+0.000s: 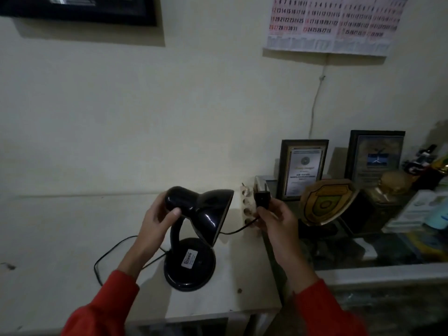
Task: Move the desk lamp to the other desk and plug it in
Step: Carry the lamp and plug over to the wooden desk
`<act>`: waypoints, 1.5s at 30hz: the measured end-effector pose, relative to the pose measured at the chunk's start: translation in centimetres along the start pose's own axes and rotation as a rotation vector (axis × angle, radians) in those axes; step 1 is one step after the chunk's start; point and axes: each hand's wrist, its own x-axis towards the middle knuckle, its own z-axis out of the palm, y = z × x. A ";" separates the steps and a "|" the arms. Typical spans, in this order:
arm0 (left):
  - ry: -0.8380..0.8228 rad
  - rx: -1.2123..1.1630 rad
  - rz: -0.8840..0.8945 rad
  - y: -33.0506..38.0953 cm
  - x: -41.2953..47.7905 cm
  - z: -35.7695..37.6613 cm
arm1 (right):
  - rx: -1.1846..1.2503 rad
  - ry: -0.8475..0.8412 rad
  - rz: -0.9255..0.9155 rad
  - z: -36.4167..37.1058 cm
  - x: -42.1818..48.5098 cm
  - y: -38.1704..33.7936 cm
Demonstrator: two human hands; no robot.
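Left hand [158,218]: wrapped around the rear of the lamp's shade, thumb on top, red sleeve below.
Desk lamp [194,236]: black, standing on a white desk [242,282], round base flat on the top, shade facing right.
Cord [109,255]: loops off the desk's left side (thin, black).
Power strip [247,207]: pale, upright against the wall, just beside the shade.
Right hand [275,221]: pinching the black plug [261,197], prongs pointing up, close to the strip's sockets.
Far right: framed certificates [303,168] and a shield plaque [324,202].
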 end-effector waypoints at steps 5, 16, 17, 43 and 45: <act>-0.129 -0.106 -0.029 -0.6 1.5 -0.3 | 0.006 0.017 -0.051 2.0 0.0 -1.3; -0.278 -0.126 -0.041 -0.1 2.5 -0.7 | 0.054 0.194 -0.141 2.4 -1.3 -2.3; -0.264 -0.134 -0.031 0.1 2.5 -0.6 | 0.076 0.218 -0.141 2.0 -1.6 -2.3; -0.687 -0.245 0.104 7.6 -4.3 11.1 | -0.023 0.850 -0.367 -10.6 -25.2 -6.1; -0.727 -0.217 0.114 8.5 -6.3 12.9 | -0.029 0.880 -0.381 -12.0 -28.1 -6.8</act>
